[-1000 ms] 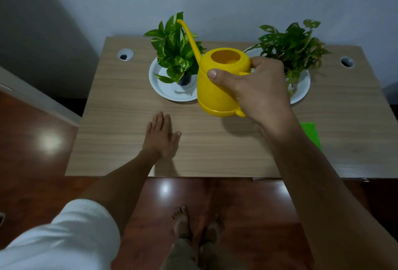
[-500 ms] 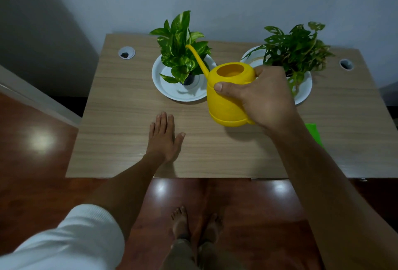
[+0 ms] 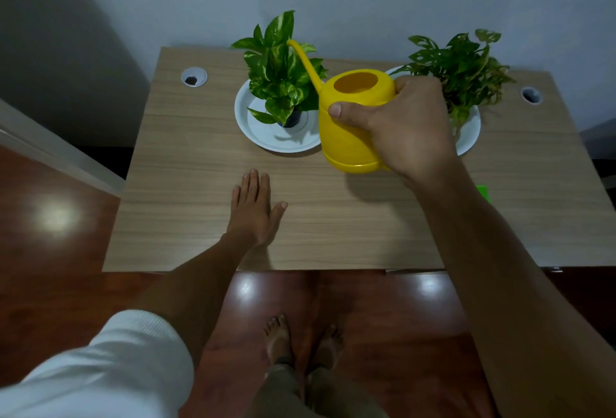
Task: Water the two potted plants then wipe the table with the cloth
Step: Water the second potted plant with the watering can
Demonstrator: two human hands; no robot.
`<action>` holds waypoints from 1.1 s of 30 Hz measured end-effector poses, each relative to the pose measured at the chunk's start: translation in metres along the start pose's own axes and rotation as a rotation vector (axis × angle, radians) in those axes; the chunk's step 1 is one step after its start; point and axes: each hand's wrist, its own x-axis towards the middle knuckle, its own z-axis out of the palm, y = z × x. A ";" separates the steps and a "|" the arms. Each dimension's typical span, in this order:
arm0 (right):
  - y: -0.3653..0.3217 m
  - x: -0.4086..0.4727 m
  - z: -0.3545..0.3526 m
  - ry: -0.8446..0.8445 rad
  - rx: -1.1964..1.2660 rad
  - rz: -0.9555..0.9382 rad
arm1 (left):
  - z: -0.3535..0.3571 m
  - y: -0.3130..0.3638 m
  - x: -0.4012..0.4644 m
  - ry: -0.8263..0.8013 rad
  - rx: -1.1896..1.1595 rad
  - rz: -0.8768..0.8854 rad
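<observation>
Holding the yellow watering can [image 3: 350,124] in the right hand [image 3: 405,127], spout over the left plant.

Head view: the right hand is closed around the can's handle side, thumb across its body, the can just clear of the table [image 3: 186,191]. Its spout [image 3: 305,62] runs up and far-left into the leaves of the left potted plant [image 3: 283,74], which stands in a white dish [image 3: 263,132]; the right potted plant [image 3: 460,64] lies just behind the hand. No water shows. The left hand [image 3: 255,209] rests open, flat on the near table. A green cloth [image 3: 482,191] peeks out right of the forearm.
</observation>
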 end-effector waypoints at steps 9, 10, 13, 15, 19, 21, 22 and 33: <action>0.003 -0.003 0.009 -0.057 0.002 0.012 | 0.001 -0.003 0.000 -0.003 0.006 0.004; 0.004 -0.004 0.009 -0.063 -0.003 0.018 | 0.001 -0.003 0.000 -0.004 0.007 0.007; 0.005 -0.006 0.005 -0.067 -0.024 0.036 | 0.002 -0.003 0.000 -0.005 0.010 0.007; 0.007 -0.007 0.002 -0.066 -0.048 0.043 | 0.001 -0.003 0.000 -0.003 0.014 0.007; 0.010 -0.007 -0.003 -0.042 -0.083 0.046 | 0.001 -0.003 -0.001 -0.005 0.015 0.011; 0.011 -0.007 -0.006 -0.030 -0.095 0.035 | 0.000 -0.002 -0.001 -0.005 0.017 0.006; 0.012 -0.007 -0.008 -0.022 -0.094 0.033 | 0.000 -0.002 -0.001 -0.006 0.018 0.004; -0.003 0.001 -0.011 0.043 -0.017 -0.018 | -0.001 -0.001 -0.003 -0.016 0.037 0.004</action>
